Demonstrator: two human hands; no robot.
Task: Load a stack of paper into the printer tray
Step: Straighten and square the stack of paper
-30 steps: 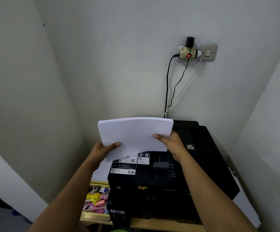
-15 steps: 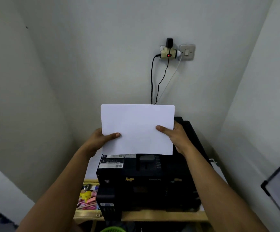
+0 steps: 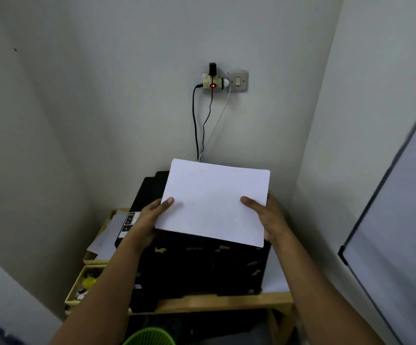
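A white stack of paper [image 3: 214, 201] hangs flat above the black printer [image 3: 197, 267], tilted slightly down to the right. My left hand [image 3: 149, 220] grips its left edge, thumb on top. My right hand [image 3: 269, 217] grips the right edge the same way. The printer sits on a wooden table [image 3: 227, 302] in a wall corner. Its top and rear tray are mostly hidden behind the sheets; only a dark raised part [image 3: 152, 185] shows at the back left.
Cables run from a wall socket [image 3: 213, 82] down behind the printer. Left of the printer stand a yellow box [image 3: 80, 287] of small items and loose sheets [image 3: 107, 235]. A whiteboard [image 3: 396, 245] leans at the right. A green basket [image 3: 149, 337] is below the table.
The paper has come down from an upright hold to lying nearly flat over the printer top. Both hands kept their grip. The view shifted so the printer sits more to the left.
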